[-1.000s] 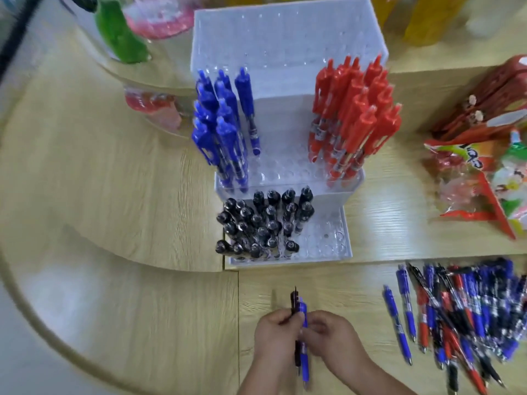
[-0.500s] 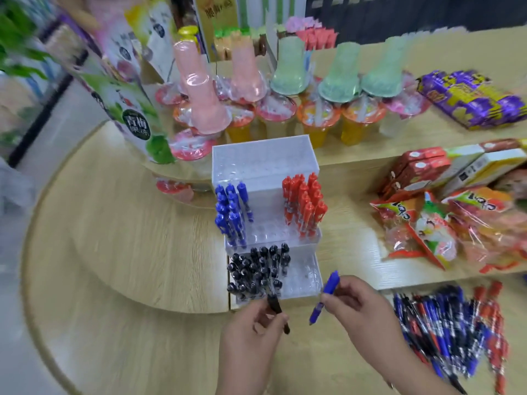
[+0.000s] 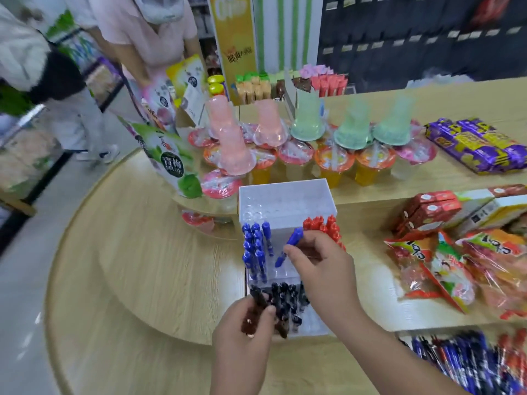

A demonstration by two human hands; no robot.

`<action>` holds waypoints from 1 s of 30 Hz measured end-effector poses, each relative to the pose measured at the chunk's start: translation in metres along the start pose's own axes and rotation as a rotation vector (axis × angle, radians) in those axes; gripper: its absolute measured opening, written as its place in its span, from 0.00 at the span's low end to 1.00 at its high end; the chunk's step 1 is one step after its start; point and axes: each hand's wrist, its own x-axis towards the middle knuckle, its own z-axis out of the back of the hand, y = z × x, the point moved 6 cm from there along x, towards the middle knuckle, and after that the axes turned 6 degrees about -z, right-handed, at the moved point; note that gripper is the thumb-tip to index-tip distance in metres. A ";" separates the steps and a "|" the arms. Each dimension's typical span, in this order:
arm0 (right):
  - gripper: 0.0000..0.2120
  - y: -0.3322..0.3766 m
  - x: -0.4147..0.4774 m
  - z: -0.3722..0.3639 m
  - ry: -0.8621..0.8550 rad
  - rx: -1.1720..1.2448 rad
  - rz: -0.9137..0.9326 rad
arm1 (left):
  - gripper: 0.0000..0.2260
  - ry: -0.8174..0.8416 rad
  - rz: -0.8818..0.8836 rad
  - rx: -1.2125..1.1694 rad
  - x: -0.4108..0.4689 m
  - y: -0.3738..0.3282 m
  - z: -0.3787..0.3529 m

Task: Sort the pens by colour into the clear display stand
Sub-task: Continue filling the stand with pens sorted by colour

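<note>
The clear stepped display stand point(image 3: 285, 201) sits at the table's middle. Blue pens point(image 3: 255, 252) stand at its middle tier's left, red pens point(image 3: 328, 228) at the right, and black pens point(image 3: 288, 300) fill the lower front tier. My right hand point(image 3: 322, 269) pinches a blue pen point(image 3: 288, 246), tilted above the middle tier just right of the blue group. My left hand point(image 3: 242, 340) grips a black pen point(image 3: 261, 302) at the left front corner of the black group. My right forearm hides part of the lower tier.
A loose pile of blue, red and black pens point(image 3: 467, 363) lies at the bottom right. Snack packets point(image 3: 445, 269) lie right of the stand, jelly cups point(image 3: 328, 155) behind it. Two people point(image 3: 142, 38) stand at the far left beyond the round wooden table point(image 3: 142, 280).
Both hands separated the two pens and moved forward to the stand: the right hand carried the blue pen up over the middle tier, the left brought the black pen to the black group.
</note>
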 end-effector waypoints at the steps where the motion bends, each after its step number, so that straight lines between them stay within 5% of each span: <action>1: 0.04 0.002 0.005 -0.007 0.002 -0.028 0.012 | 0.17 0.003 0.011 -0.012 0.005 -0.001 0.004; 11: 0.05 -0.011 0.030 -0.040 0.010 -0.256 0.017 | 0.09 -0.038 0.171 -0.159 0.052 0.004 0.018; 17: 0.04 -0.023 0.037 -0.044 0.041 -0.362 0.014 | 0.09 0.057 0.136 -0.088 0.065 0.005 0.008; 30: 0.06 -0.026 0.039 -0.052 0.157 -0.607 0.022 | 0.08 -0.026 0.135 -0.096 0.059 -0.004 0.013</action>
